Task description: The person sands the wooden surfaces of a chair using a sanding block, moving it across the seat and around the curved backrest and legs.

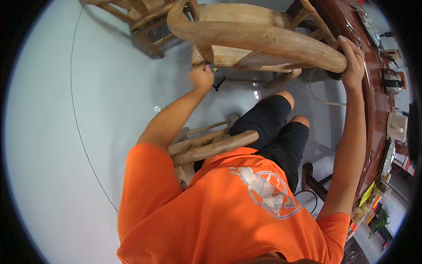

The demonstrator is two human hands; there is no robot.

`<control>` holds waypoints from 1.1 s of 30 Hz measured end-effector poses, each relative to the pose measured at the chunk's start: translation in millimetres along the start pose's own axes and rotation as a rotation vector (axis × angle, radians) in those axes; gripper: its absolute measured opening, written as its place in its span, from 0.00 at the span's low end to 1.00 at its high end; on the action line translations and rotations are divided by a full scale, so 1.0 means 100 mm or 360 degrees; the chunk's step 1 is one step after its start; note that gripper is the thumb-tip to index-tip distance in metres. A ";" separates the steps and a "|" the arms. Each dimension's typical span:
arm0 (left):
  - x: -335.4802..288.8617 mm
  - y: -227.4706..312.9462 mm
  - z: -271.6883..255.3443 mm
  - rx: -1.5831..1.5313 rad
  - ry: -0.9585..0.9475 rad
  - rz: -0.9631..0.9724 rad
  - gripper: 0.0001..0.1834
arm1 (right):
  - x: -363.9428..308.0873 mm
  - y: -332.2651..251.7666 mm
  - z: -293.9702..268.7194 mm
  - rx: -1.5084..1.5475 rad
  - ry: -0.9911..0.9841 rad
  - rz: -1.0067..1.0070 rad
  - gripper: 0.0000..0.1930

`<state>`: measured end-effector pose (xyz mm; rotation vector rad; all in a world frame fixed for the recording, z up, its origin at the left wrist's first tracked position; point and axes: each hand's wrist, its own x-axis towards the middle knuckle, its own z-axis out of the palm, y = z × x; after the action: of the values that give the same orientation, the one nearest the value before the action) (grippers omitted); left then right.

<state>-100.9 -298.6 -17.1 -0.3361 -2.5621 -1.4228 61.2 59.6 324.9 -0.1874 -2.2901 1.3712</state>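
Observation:
A wooden chair (272,40) with a thick, curved armrest stands in front of me. My right hand (353,61) wraps around the rounded right end of that armrest. Below its left part, beside a short wooden post (205,53), my left hand (201,77) is closed in a fist, slightly blurred. At that fist shows a small dark object with a yellow spot (217,77); its kind is unclear, and most of what the fingers hold is hidden.
Another wooden chair (147,24) stands at the far left. I sit on a wooden chair whose armrest (215,147) shows beside my thigh. Along the right runs a dark red table (371,94) bearing a kettle (392,82), a white container (397,127) and small items. The floor (57,132) is pale.

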 end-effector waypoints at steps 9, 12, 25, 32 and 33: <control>-0.08 0.16 0.18 0.0001 -0.0147 -0.0114 0.08 | 0.06 0.43 -0.31 -0.0254 -0.0041 -0.0086 0.15; -0.20 0.17 0.20 -0.0041 -0.0490 0.0604 0.09 | 0.08 0.43 -0.23 -0.0265 -0.0014 -0.0128 0.14; 1.42 -0.19 -1.17 0.0397 -0.0056 0.0183 0.14 | 0.00 0.41 -0.41 -0.1097 0.0012 -0.0703 0.12; 0.85 -0.67 -0.60 -0.0276 -0.0614 0.0087 0.15 | 0.04 0.26 0.05 -0.0125 -0.0066 0.0063 0.19; 0.76 -0.58 -0.44 -0.0493 -0.0449 0.0006 0.15 | 0.02 0.16 -0.05 -0.0277 0.0027 -0.0004 0.18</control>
<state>-188.4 -358.0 -20.4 -0.6290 -2.5377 -1.8958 60.0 72.3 313.4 -0.2506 -2.3944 1.1638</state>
